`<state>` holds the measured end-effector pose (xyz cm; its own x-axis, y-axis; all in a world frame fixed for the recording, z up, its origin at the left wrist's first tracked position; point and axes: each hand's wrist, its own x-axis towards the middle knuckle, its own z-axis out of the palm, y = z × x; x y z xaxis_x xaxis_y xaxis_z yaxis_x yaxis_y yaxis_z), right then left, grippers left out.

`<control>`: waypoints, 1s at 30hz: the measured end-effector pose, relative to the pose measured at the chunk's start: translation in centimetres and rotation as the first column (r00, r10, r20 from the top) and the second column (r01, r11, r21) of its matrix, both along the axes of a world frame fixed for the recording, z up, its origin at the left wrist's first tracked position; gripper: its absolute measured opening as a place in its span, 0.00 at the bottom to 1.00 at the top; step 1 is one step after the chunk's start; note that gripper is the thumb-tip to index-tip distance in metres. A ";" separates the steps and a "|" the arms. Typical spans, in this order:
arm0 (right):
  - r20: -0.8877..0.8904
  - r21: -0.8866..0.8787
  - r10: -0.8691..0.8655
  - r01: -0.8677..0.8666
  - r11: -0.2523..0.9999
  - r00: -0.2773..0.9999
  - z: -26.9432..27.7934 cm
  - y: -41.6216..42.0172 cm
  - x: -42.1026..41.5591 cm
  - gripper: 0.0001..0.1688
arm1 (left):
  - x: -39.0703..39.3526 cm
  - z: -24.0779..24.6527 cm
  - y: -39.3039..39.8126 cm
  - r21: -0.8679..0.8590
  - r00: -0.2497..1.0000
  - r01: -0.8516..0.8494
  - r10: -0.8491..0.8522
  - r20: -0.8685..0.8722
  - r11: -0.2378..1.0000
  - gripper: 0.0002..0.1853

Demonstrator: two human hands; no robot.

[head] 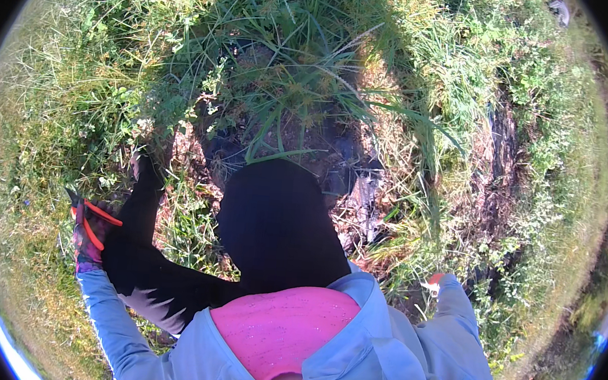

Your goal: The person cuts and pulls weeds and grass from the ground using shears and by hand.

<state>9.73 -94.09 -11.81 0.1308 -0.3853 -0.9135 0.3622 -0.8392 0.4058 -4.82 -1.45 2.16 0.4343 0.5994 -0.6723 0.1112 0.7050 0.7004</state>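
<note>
At the left, my left hand [88, 240], in a patterned pink and dark glove, holds pruning shears [97, 219]. Their orange-red handles are spread apart, and the dark blade end points up and left. The shears are beside my black-clad lower leg [142, 199]. At the right, my right hand [434, 282] shows only as a bit of orange and white past the light blue sleeve [458, 304]; its fingers cannot be made out. It is low near the grass. Before my bent black-clad knee [280, 215] stands a clump of tall green grass [301, 82], partly in shadow.
Dark sheeting, probably plastic, [344, 155] lies on the soil around the clump's base. Another dark strip [503, 141] runs through weeds at the right. Low weeds [114, 78] cover the left side. A small grey-white thing [560, 11] at the upper right is too small to identify.
</note>
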 end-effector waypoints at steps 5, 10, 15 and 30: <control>-0.064 0.285 0.111 -0.089 0.954 0.992 2.6 16.4 6.8 0.16 | 6.0 -0.5 -7.4 -0.032 0.967 0.232 -0.227 0.114 0.972 0.13; 0.620 0.680 -0.176 -0.412 0.607 0.765 9.6 34.5 13.5 0.23 | 9.6 -7.9 -14.8 -0.097 0.826 0.559 -0.563 -0.026 0.824 0.14; -0.097 0.870 -0.571 0.348 0.350 0.816 11.6 41.7 14.6 0.17 | 10.4 -13.4 -19.6 0.396 0.384 0.880 -0.884 -0.266 0.263 0.19; 0.758 0.651 -0.296 -0.639 0.410 0.581 -18.4 53.3 24.3 0.21 | 10.6 -3.5 -10.4 0.051 0.611 0.745 -0.650 -0.453 0.665 0.14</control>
<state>34.05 -40.76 -30.26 0.7822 0.5912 -0.1965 0.5425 -0.8014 -0.2519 5.82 -11.84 -1.32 0.5315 0.3642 -0.7648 0.7811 0.1386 0.6088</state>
